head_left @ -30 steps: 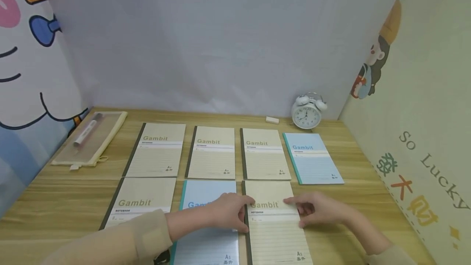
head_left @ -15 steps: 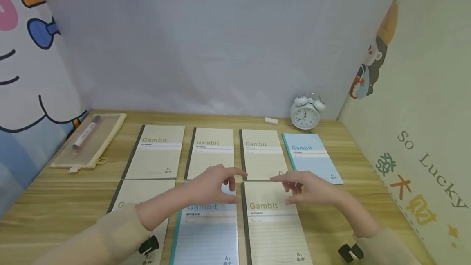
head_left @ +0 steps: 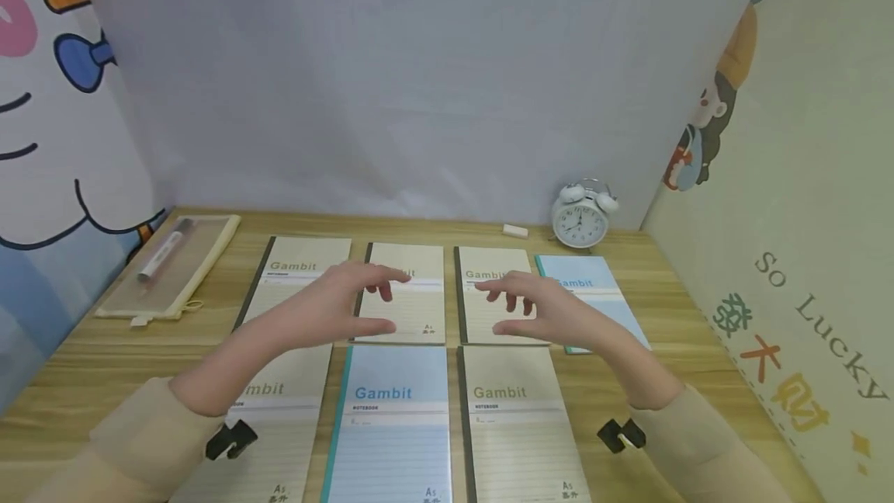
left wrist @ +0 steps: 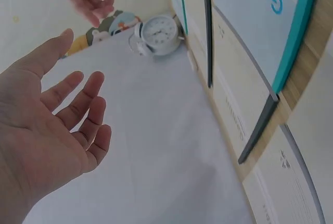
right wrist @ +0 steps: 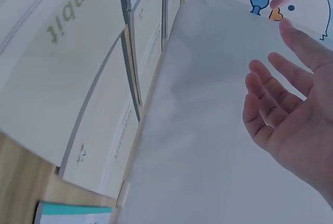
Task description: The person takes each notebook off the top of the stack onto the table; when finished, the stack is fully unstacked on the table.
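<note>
Two rows of Gambit notebooks lie flat on the wooden table. My left hand (head_left: 342, 305) hovers over the back row, partly covering the far-left cream notebook (head_left: 307, 254) and the cream notebook (head_left: 412, 309) beside it. Its fingers are relaxed and hold nothing. Above another cream notebook (head_left: 489, 258) hangs my right hand (head_left: 541, 309), loosely bent and holding nothing; it overlaps the back blue notebook (head_left: 590, 266). In front lie a blue notebook (head_left: 394, 441), a cream notebook (head_left: 524, 441) on its right and a cream notebook (head_left: 268, 441) partly behind my left forearm.
A white alarm clock (head_left: 580, 222) stands at the back right, with a white eraser-like block (head_left: 515, 231) to its left. At the far left lies a mesh zip pouch (head_left: 202, 243) with a marker (head_left: 164, 251) inside. Printed curtains hang around the table (head_left: 63, 371).
Both hands have left the front-row cream notebook's edges and risen up and away over the back row, moving further apart. The notebooks lie where they were.
</note>
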